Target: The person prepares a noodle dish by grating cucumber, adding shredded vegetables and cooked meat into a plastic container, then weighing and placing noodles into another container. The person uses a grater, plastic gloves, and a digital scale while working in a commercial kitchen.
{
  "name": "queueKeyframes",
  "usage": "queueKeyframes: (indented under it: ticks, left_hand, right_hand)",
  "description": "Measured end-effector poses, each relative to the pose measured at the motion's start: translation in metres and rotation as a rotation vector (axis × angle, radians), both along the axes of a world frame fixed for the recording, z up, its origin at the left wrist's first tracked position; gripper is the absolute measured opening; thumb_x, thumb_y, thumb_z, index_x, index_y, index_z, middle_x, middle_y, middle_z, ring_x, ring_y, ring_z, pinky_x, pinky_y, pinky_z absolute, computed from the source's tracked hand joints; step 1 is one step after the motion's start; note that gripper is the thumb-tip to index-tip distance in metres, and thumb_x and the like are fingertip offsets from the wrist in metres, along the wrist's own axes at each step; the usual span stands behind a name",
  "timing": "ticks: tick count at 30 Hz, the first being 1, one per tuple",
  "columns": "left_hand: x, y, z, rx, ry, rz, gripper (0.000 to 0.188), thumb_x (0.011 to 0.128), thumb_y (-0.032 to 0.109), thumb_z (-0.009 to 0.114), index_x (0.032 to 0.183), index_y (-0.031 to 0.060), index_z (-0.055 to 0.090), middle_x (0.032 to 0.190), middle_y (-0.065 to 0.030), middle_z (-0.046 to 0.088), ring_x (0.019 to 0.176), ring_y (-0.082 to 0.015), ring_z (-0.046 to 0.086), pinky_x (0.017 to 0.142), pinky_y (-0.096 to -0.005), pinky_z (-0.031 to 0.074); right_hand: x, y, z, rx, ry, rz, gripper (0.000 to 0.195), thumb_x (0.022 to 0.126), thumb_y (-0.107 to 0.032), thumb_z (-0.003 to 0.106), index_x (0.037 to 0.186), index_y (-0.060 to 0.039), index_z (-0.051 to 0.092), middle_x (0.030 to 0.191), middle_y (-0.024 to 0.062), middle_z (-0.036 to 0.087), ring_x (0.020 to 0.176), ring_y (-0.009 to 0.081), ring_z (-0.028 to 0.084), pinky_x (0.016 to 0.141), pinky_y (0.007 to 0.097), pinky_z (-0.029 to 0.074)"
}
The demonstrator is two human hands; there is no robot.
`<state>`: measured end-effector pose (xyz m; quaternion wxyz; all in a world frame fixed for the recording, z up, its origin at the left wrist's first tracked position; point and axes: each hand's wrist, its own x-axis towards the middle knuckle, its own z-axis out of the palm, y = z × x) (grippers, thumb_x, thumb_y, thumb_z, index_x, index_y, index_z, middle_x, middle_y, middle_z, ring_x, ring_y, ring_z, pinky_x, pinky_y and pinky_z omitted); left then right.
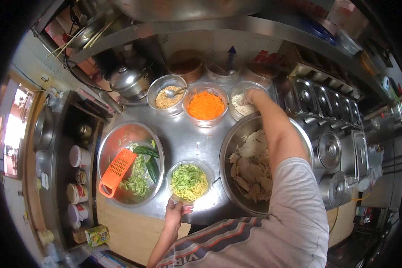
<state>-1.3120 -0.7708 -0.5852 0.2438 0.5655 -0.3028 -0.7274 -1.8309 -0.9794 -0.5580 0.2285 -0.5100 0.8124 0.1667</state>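
Note:
My left hand [177,211] holds the near rim of a clear bowl [207,192] of yellow noodles [195,192] topped with shredded cucumber [187,175]. My right hand [253,94] reaches into a clear container of pale shreds [242,104]; its fingertips are hidden among them. Beside that container stands a tub of shredded carrot [206,106], and left of it a tub of chopped nuts or grains [167,99] with a metal spoon [170,93]. Under my right arm is a large steel bowl of pale cooked meat, apparently chicken [251,167].
On the left, a steel bowl [102,147] holds an orange grater [118,172], cucumber pieces [152,169] and shreds. A lidded pot [129,83] and more containers stand behind. Lidded steel pans [306,95] line the right; a steel shelf [201,26] runs above.

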Motion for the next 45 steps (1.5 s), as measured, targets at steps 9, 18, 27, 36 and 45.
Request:
queueKeyframes:
  ticks: [9, 18, 27, 36, 45]
  left_hand:
    - [-0.012, 0.007, -0.004, -0.007, -0.014, 0.075, 0.038, 0.095, 0.004, 0.046, 0.131, 0.0026, 0.037, 0.103, -0.0185, 0.064, 0.075, -0.0258, 0.069, 0.059, -0.0310, 0.059]
    - [-0.022, -0.002, 0.007, -0.001, -0.063, 0.055, 0.038, 0.094, 0.003, 0.043, 0.132, 0.0014, 0.037, 0.102, -0.0189, 0.064, 0.075, -0.0253, 0.069, 0.058, -0.0305, 0.059]
    - [-0.016, 0.002, 0.000, -0.004, -0.066, 0.043, 0.040, 0.095, 0.003, 0.040, 0.134, 0.0016, 0.035, 0.102, -0.0207, 0.064, 0.076, -0.0257, 0.068, 0.060, -0.0308, 0.059]
    - [-0.017, -0.003, 0.002, -0.008, -0.012, 0.038, 0.041, 0.094, 0.002, 0.040, 0.134, 0.0002, 0.034, 0.102, -0.0213, 0.063, 0.076, -0.0263, 0.068, 0.061, -0.0311, 0.059]
    - [-0.015, -0.008, 0.002, -0.071, 0.022, 0.076, 0.042, 0.095, 0.007, 0.047, 0.134, -0.0026, 0.037, 0.101, -0.0184, 0.064, 0.074, -0.0223, 0.068, 0.061, -0.0288, 0.058]
  right_hand:
    - [0.009, 0.008, 0.022, -0.014, -0.043, 0.067, 0.045, 0.074, -0.026, 0.072, 0.115, -0.0089, 0.066, 0.124, 0.0094, 0.060, 0.115, 0.0264, 0.058, 0.095, 0.0377, 0.048]
    - [-0.022, 0.026, 0.000, -0.219, 0.018, 0.196, 0.034, 0.072, -0.021, 0.068, 0.098, 0.0014, 0.068, 0.110, 0.0248, 0.062, 0.099, 0.0357, 0.064, 0.086, 0.0432, 0.049]
    - [-0.008, 0.054, 0.049, -0.489, 0.016, 0.011, 0.024, 0.078, -0.024, 0.064, 0.093, -0.0060, 0.069, 0.099, 0.0193, 0.065, 0.093, 0.0375, 0.062, 0.083, 0.0401, 0.050]
    - [-0.027, 0.068, 0.023, -0.793, -0.161, -0.155, 0.035, 0.078, -0.030, 0.070, 0.106, -0.0102, 0.069, 0.099, 0.0144, 0.068, 0.090, 0.0282, 0.066, 0.083, 0.0343, 0.050]
    - [0.048, 0.105, 0.092, -1.083, -0.870, -0.499, 0.016, 0.085, -0.015, 0.069, 0.097, -0.0047, 0.068, 0.073, -0.0038, 0.061, 0.061, 0.0045, 0.049, 0.058, 0.0205, 0.040]
